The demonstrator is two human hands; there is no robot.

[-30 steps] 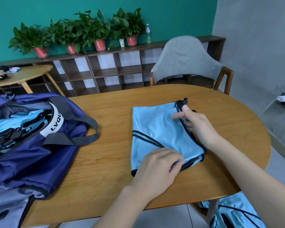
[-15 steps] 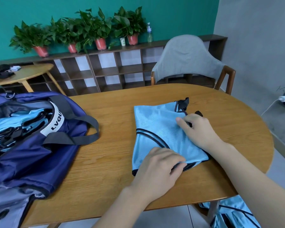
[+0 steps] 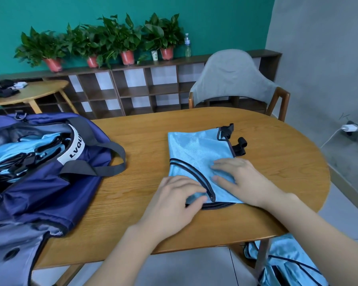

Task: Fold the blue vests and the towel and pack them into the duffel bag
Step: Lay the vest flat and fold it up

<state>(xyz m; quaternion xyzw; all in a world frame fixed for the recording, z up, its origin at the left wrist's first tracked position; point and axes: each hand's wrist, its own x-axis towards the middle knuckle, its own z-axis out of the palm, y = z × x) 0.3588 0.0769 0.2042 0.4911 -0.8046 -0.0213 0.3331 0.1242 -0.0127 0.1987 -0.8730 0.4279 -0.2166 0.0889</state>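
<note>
You can read only one piece of lettering: "LVQU" in dark capitals on the white band (image 3: 75, 145) at the open mouth of the duffel bag (image 3: 50, 182). The word runs on out of sight.

The scene is evenly and fairly brightly lit by soft, diffuse light with no single source in view. Shadows are faint: a soft dark band under the near edge of the folded light-blue satin vest (image 3: 196, 155) and beneath the grey webbing strap (image 3: 112, 159) of the navy fabric duffel bag (image 3: 39, 182) on the oval wooden worktop (image 3: 145, 141). The vest's shiny weave catches a mild sheen, without harsh glare. Wide-angle distortion bows the worktop's rim and tilts the dark wooden cubby shelf (image 3: 132, 89) and grey wall (image 3: 318, 58) toward the edges. Detail is slightly soft overall, with compression smearing in the potted green plants (image 3: 112, 38) and the forearms at the bottom edge.
</note>
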